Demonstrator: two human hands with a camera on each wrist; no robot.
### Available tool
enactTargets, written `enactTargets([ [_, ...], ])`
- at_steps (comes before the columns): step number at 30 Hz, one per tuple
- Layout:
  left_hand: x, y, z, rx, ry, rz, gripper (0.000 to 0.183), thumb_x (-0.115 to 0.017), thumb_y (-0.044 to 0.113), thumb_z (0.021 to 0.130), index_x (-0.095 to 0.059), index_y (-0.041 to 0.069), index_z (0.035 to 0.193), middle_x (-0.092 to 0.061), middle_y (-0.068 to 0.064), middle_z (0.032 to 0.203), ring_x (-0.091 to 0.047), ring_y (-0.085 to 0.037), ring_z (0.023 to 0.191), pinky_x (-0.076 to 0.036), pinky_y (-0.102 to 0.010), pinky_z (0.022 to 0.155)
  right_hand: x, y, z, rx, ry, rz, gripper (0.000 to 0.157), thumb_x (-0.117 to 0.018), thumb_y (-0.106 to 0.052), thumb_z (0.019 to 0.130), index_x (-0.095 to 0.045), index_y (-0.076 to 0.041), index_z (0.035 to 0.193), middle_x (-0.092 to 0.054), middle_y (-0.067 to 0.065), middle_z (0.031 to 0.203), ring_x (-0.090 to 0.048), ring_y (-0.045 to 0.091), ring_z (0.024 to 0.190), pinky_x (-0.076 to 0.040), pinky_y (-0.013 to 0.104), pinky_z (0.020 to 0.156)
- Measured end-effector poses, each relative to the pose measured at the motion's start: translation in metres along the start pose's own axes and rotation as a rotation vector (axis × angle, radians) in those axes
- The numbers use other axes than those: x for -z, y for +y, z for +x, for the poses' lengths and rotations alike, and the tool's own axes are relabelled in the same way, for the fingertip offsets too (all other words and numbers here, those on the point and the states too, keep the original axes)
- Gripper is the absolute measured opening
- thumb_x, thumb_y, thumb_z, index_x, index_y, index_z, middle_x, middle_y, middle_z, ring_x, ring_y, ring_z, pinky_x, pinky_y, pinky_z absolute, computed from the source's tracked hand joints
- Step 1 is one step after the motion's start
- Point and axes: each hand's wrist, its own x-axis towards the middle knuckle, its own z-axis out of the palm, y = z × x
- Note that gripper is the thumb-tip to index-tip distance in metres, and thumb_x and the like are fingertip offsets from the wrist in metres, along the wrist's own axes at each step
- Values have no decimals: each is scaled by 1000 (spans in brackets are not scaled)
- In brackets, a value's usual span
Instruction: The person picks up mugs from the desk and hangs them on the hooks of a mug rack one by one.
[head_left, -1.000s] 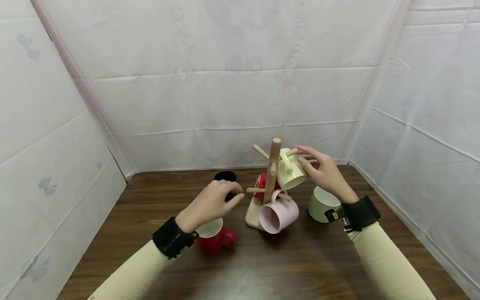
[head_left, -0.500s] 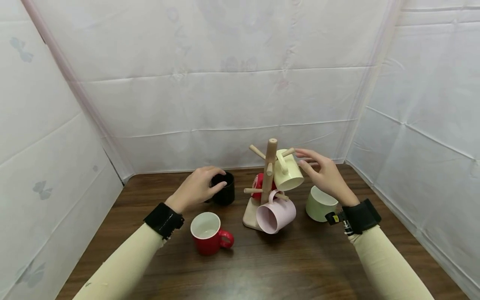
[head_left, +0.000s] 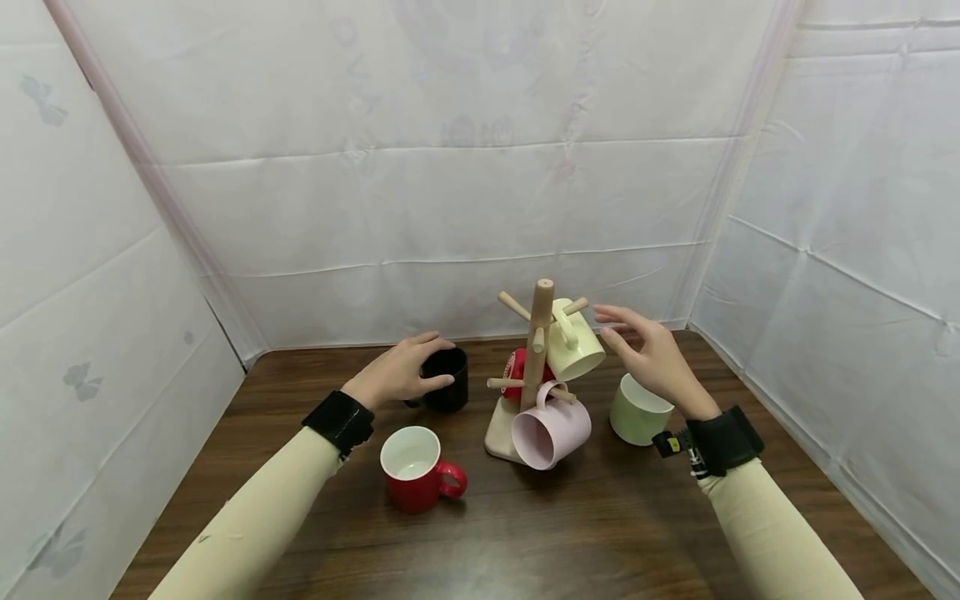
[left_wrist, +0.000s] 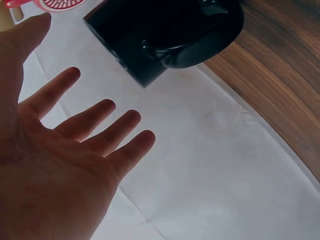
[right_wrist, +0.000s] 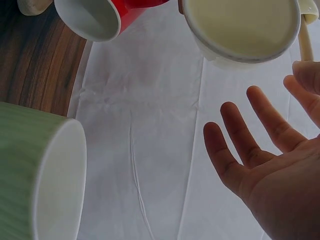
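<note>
My left hand (head_left: pixel 397 371) hovers at the black mug (head_left: pixel 452 385), fingers spread and reaching over its near-left side. In the left wrist view, a gap shows between the fingertips and the black mug (left_wrist: pixel 165 35), whose handle points away from the palm. On the right, my right hand (head_left: pixel 651 354) is held beside the pale yellow mug (head_left: pixel 573 346) with nothing in its loosely bent fingers. That mug hangs by its handle from an upper peg of the wooden mug tree (head_left: pixel 537 342). A pink mug (head_left: pixel 558 429) hangs on a lower peg, and a red mug (head_left: pixel 514 373) sits partly hidden behind the post.
A red mug with a white inside (head_left: pixel 416 479) stands upright on the dark wood table (head_left: pixel 525 533) at front left. Under my right hand stands a light green cup (head_left: pixel 637 417). White sheeting (head_left: pixel 450 208) walls in the back and sides.
My left hand has moved left and away from the mug tree to the black mug. My right hand has drawn slightly off the yellow mug's peg.
</note>
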Motion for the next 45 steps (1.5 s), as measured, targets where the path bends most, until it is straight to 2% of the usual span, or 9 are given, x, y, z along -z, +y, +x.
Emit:
enactTargets([
  [6,-8,-2,4,52,-94,0,63,-61,48,85,-42,21,139,-32,-17,145,-36,-41,124,-38,-55,95,-2,1,-5,-30,-13,11,37,-55,-26,94,-53,-22,131,-60,0,119,-56,12,103,-50,43,79],
  [13,-12,-7,7,82,-188,16,67,-61,48,85,-38,24,143,-29,-17,147,-31,-38,128,-35,-55,98,-3,4,-8,-31,-19,-10,37,-54,-29,94,-53,-21,131,-60,-2,119,-55,11,103,-50,43,79],
  [23,-15,-9,12,91,-295,10,65,-64,39,86,-36,26,143,-26,-18,148,-28,-39,129,-34,-55,98,-4,6,-14,-57,-26,-7,35,-54,-32,94,-52,-33,129,-60,-3,117,-56,9,101,-51,41,78],
  [30,-20,-12,19,64,-290,23,63,-68,30,84,-40,21,140,-33,-16,144,-32,-34,128,-34,-50,100,-4,8,-17,-60,-33,-1,35,-54,-31,94,-53,-32,129,-60,-5,118,-55,9,101,-50,39,78],
  [33,-21,-13,23,40,-276,26,63,-69,29,83,-42,18,139,-37,-16,140,-35,-31,126,-35,-48,100,-3,10,-17,-58,-30,-2,35,-55,-29,94,-52,-33,129,-61,-2,117,-55,10,101,-51,40,79],
  [38,-19,-11,27,18,-247,12,62,-71,27,82,-44,15,137,-39,-18,138,-38,-32,124,-36,-48,99,-2,11,-17,-54,-17,6,35,-56,-21,93,-53,-26,128,-61,5,116,-56,15,100,-51,45,79],
  [41,-19,-10,29,20,-241,3,63,-71,27,81,-44,15,137,-39,-17,138,-37,-32,124,-36,-48,99,-1,4,-17,-54,-11,8,35,-56,-15,93,-54,-20,128,-61,9,116,-56,18,100,-50,46,78],
  [45,-21,-9,31,9,-227,-6,62,-71,27,81,-44,14,136,-40,-18,137,-38,-32,123,-36,-48,99,3,-16,-17,-57,-12,3,35,-55,-9,92,-55,-13,127,-61,14,114,-57,22,99,-50,46,78],
])
